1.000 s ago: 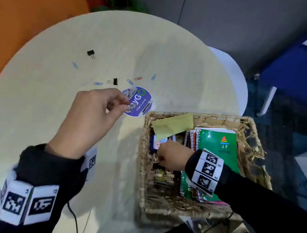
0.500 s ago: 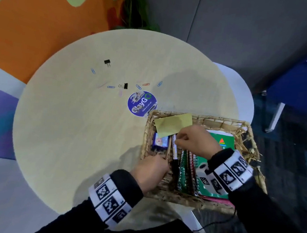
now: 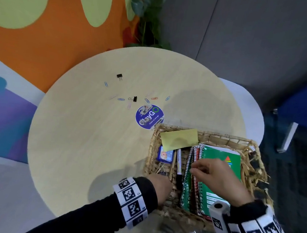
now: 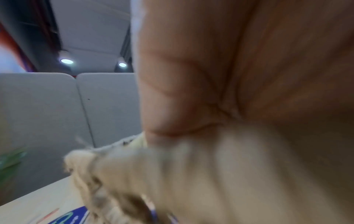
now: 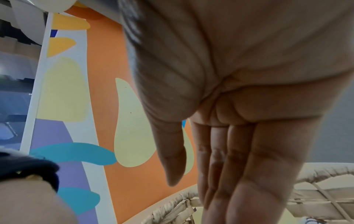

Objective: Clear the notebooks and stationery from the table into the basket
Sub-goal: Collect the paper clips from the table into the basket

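Observation:
A wicker basket [image 3: 220,137] sits at the table's near right. It holds a yellow sticky pad [image 3: 179,139], a blue card [image 3: 165,154], a marker [image 3: 179,165] and spiral notebooks [image 3: 219,157], the top one green. My left hand [image 3: 162,184] is at the basket's near-left corner, its fingers hidden inside; the left wrist view shows only blurred palm against the rim [image 4: 107,174]. My right hand [image 3: 193,169] hovers over the notebooks with straight fingers [image 5: 229,166] holding nothing. Two black binder clips [image 3: 119,76] [image 3: 134,98] and several paper clips [image 3: 121,99] lie on the table.
A round blue sticker [image 3: 149,116] lies on the round table [image 3: 74,147] just beyond the basket's far-left corner. A white chair [image 3: 247,108] stands behind the table on the right. A plant [image 3: 148,25] and an orange wall are at the back.
My left hand left the spot beside the blue sticker and came to the basket's near-left corner. My right hand drew back from the sticky pad to above the notebooks.

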